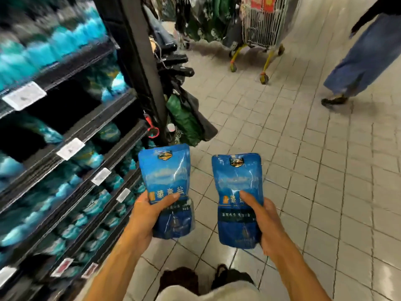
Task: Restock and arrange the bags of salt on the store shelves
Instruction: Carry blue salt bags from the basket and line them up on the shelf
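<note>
Two blue salt bags are held upright over the tiled floor [303,161], side by side but apart — the left bag [167,181] gripped low by the left hand [145,216], the right bag [238,187] by the right hand [265,222], thumbs across the fronts. Dark shelves [71,135] of blurred teal packs stand just left.

To your left, the dark shelves [71,135] hold blurred rows of teal salt bags [65,192]; a wire cart [260,29] stands on the tiled floor [303,170].
</note>
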